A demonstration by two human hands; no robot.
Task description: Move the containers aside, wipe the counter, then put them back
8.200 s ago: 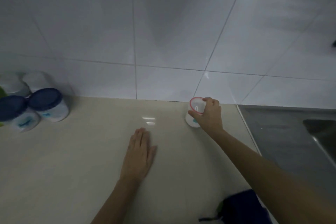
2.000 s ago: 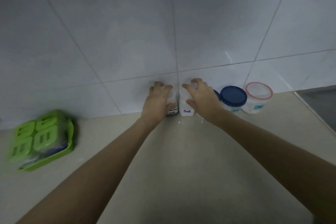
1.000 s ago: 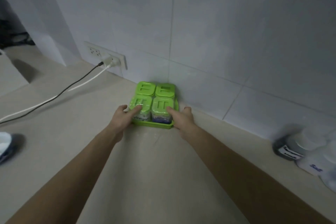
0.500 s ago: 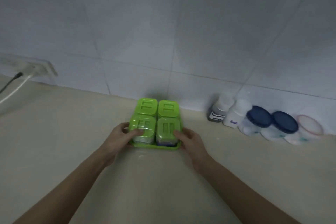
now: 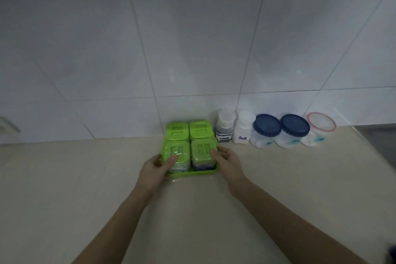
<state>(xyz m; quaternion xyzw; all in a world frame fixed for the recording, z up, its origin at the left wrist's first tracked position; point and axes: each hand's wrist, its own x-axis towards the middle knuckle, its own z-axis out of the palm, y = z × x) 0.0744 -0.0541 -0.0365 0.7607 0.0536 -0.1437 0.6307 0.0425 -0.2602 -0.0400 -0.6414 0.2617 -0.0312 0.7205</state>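
Now, hands: left hand (image 5: pixel 154 169) and right hand (image 5: pixel 229 162) clasp green plastic tray (image 5: pixel 192 173) at its sides.
Tray load: four square clear tubs, green lids (image 5: pixel 189 142).
Counter (image 5: pixel 64 188): smooth, beige.

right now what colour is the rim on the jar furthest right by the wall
Red, ringing the clear lid of the rightmost jar; it shows in the head view.

The white bottle (image 5: pixel 243 127) bears a handwritten label reading "Salt". The dark bottle (image 5: pixel 224 127) beside it carries a two-line handwritten label, too blurred to read. Blue marks on the jars (image 5: pixel 280 133) are illegible.
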